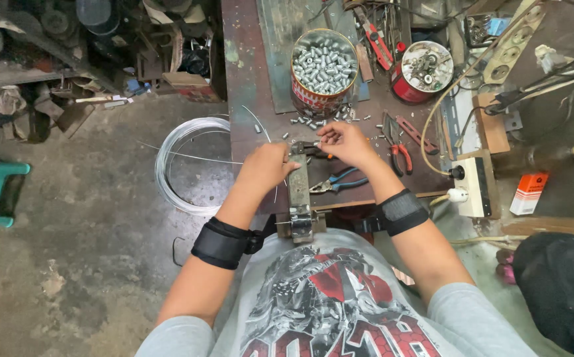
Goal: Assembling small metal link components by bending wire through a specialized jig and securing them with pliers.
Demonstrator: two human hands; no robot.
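Observation:
My left hand (pixel 268 166) rests closed against the left side of a long grey metal tool (pixel 298 193) clamped at the workbench's near edge, with a thin steel wire (pixel 260 125) running out from it. My right hand (pixel 344 142) pinches something small at the tool's far end; what it holds is too small to see. Loose small metal sleeves (pixel 313 119) lie scattered just beyond the hands. Both wrists wear black bands.
A red tin (pixel 324 66) full of metal sleeves stands behind the hands, a second tin (pixel 424 69) of parts to its right. Blue-handled pliers (pixel 341 182) and red-handled pliers (pixel 400 153) lie nearby. A wire coil (pixel 184 165) lies on the floor at left. A power strip (pixel 475 185) sits at right.

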